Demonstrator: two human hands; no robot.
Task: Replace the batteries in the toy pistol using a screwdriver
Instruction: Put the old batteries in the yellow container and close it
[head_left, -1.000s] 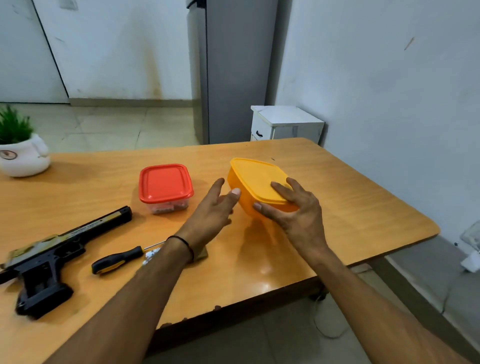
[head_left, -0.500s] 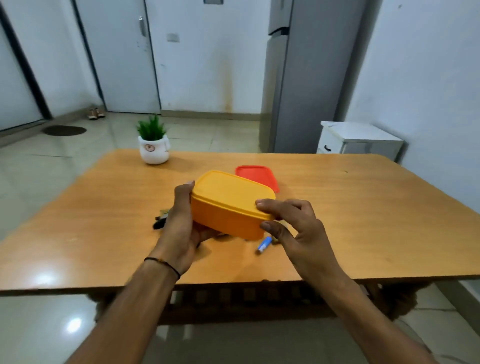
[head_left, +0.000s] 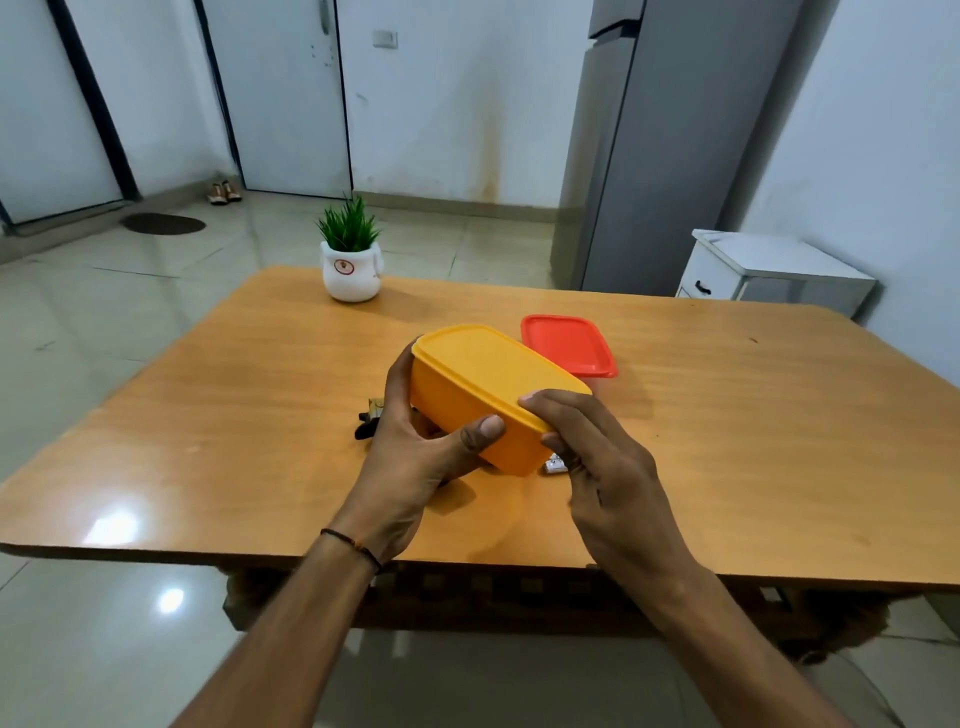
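A home: a tall grey fridge, a small white cabinet, shoes and a doormat near the door, glossy floor tiles, a potted plant on the wooden bench.

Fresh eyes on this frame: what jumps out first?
The yellow container, lid on, sits dead centre. The left hand grips its left end and the right hand curls over the lid's near corner, above the wooden table. Just behind it to the right sits a red-lidded container, and a potted plant stands near the table's far edge.
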